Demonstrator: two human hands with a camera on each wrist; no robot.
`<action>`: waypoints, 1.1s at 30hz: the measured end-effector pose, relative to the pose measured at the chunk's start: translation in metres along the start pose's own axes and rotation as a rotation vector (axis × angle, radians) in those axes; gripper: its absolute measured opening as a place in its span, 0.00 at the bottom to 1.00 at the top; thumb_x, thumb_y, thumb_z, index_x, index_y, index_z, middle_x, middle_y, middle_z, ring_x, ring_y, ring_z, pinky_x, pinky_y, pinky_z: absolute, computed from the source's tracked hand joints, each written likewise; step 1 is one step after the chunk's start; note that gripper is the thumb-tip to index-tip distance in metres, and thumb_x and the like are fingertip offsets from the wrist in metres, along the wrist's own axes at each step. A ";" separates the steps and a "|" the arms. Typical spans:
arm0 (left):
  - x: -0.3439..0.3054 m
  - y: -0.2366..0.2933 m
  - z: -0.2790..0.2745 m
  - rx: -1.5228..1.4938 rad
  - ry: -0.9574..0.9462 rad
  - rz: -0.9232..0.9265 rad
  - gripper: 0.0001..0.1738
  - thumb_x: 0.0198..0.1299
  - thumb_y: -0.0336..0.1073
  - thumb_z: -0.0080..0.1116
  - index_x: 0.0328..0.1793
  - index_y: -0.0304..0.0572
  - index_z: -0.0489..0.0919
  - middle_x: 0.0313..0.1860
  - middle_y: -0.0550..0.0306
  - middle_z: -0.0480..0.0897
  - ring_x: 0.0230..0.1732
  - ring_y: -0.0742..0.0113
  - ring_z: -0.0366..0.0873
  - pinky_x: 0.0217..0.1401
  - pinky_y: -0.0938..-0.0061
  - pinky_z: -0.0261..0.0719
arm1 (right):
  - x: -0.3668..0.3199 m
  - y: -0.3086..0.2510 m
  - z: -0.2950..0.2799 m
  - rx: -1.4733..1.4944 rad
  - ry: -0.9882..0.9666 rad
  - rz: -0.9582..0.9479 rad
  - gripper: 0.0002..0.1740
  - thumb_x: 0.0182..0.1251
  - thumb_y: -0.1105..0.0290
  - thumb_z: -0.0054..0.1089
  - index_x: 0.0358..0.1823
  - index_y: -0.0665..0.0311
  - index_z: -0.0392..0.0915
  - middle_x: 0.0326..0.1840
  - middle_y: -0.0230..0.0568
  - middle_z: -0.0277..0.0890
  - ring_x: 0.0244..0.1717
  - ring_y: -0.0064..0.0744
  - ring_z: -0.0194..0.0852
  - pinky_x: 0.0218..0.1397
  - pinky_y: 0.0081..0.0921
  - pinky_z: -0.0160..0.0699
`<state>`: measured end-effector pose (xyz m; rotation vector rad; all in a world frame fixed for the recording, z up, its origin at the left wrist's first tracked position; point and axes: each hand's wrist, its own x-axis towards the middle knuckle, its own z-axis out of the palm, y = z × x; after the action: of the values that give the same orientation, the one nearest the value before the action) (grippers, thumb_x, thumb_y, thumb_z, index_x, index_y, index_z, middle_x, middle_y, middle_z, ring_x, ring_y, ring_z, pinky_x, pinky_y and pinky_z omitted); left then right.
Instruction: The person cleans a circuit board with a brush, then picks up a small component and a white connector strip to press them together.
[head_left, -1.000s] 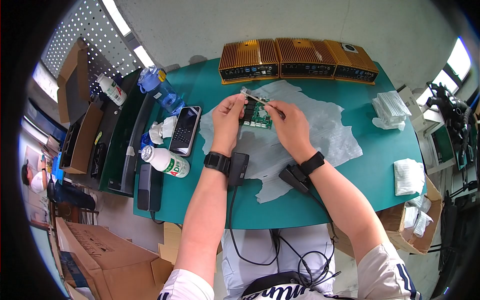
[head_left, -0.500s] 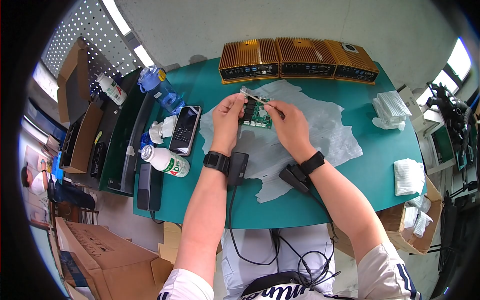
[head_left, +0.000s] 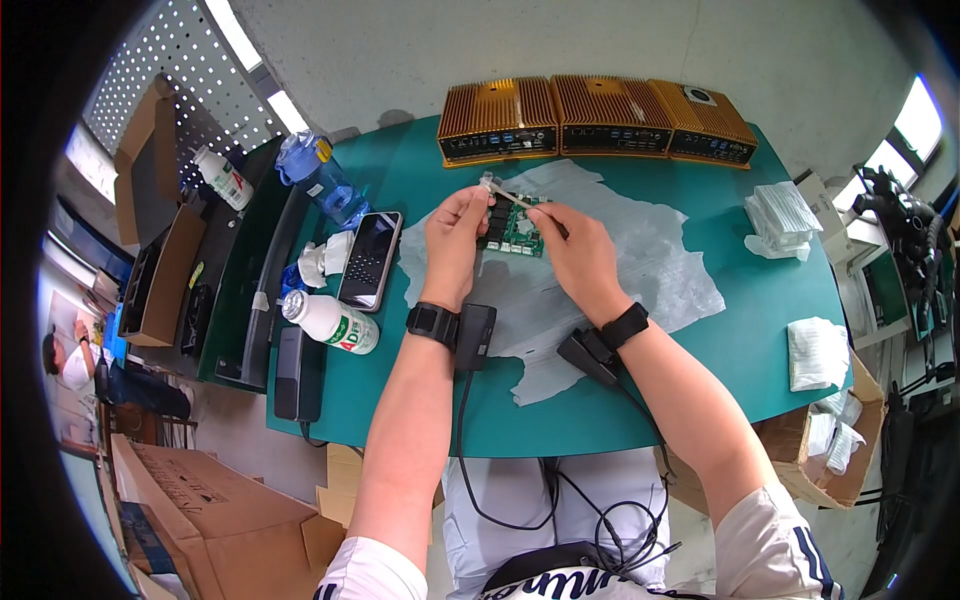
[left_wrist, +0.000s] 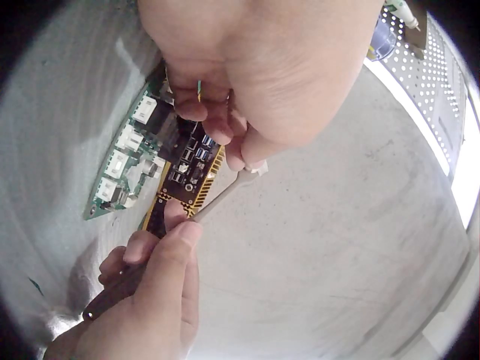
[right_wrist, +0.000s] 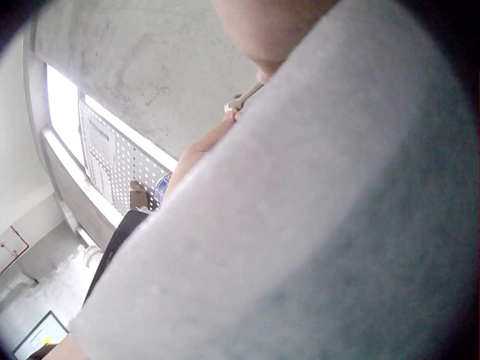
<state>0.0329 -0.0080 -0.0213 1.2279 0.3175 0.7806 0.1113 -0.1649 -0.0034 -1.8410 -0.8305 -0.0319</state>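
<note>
Left of the left hand (head_left: pixel 455 245): phone (head_left: pixel 371 262) and white bottle (head_left: pixel 330 321) obstruct low lateral travel. Right of the right hand (head_left: pixel 583 248): passage extends over the sheet (head_left: pixel 655 262) to the wrapped packs (head_left: pixel 781 217). Beyond both hands: gold finned units (head_left: pixel 612 112) block low forward travel.

On my head view, a circuit board (head_left: pixel 513 240) lies on a sheet (head_left: pixel 640 255) on the table (head_left: pixel 720 375). Behind the sheet I see three boxes (head_left: pixel 612 112) in a row; to its left, a phone (head_left: pixel 371 258) between a water bottle (head_left: pixel 328 185) and a drink bottle (head_left: pixel 328 320); to its right, two packs (head_left: pixel 782 216).
</note>
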 end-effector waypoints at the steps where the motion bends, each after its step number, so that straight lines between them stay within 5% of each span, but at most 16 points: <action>1: 0.000 -0.001 -0.001 -0.002 -0.006 -0.001 0.10 0.70 0.36 0.62 0.48 0.37 0.85 0.33 0.69 0.81 0.31 0.83 0.69 0.36 0.85 0.67 | 0.000 0.000 0.000 0.000 -0.003 0.001 0.15 0.73 0.58 0.58 0.42 0.62 0.86 0.31 0.48 0.82 0.34 0.54 0.80 0.37 0.42 0.76; 14: 0.000 0.000 0.001 0.002 -0.038 0.016 0.09 0.70 0.35 0.61 0.48 0.37 0.85 0.36 0.68 0.82 0.31 0.83 0.68 0.37 0.85 0.66 | 0.002 0.003 0.003 0.078 0.033 0.073 0.18 0.78 0.56 0.49 0.42 0.64 0.80 0.30 0.52 0.81 0.34 0.57 0.80 0.36 0.44 0.75; 20: -0.001 -0.001 0.002 0.029 -0.024 0.020 0.10 0.71 0.36 0.61 0.48 0.36 0.85 0.34 0.69 0.81 0.31 0.83 0.68 0.36 0.85 0.66 | 0.003 0.004 0.003 0.150 0.030 0.141 0.16 0.75 0.58 0.55 0.43 0.66 0.79 0.29 0.50 0.81 0.31 0.53 0.79 0.36 0.39 0.75; 23: -0.001 -0.002 0.002 0.018 -0.018 0.019 0.11 0.71 0.37 0.62 0.48 0.36 0.85 0.33 0.69 0.81 0.31 0.84 0.68 0.36 0.85 0.67 | 0.004 0.007 0.003 0.185 0.069 0.031 0.15 0.73 0.61 0.60 0.45 0.67 0.79 0.28 0.50 0.80 0.30 0.53 0.78 0.36 0.38 0.75; 25: 0.000 -0.003 0.000 0.025 0.000 0.000 0.11 0.71 0.37 0.61 0.48 0.36 0.85 0.34 0.69 0.82 0.32 0.84 0.70 0.37 0.85 0.68 | 0.006 0.004 -0.003 0.055 -0.122 0.092 0.13 0.71 0.64 0.61 0.46 0.68 0.80 0.33 0.52 0.82 0.33 0.54 0.79 0.38 0.38 0.76; 33: 0.001 -0.007 -0.003 0.005 0.015 0.003 0.12 0.72 0.36 0.60 0.50 0.35 0.84 0.36 0.68 0.82 0.33 0.83 0.71 0.38 0.85 0.69 | 0.002 0.017 0.009 0.061 -0.176 0.007 0.13 0.69 0.66 0.57 0.45 0.68 0.83 0.45 0.56 0.83 0.47 0.60 0.80 0.49 0.43 0.79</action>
<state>0.0342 -0.0060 -0.0290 1.2280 0.3301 0.7918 0.1188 -0.1591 -0.0200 -1.8074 -0.9371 0.1602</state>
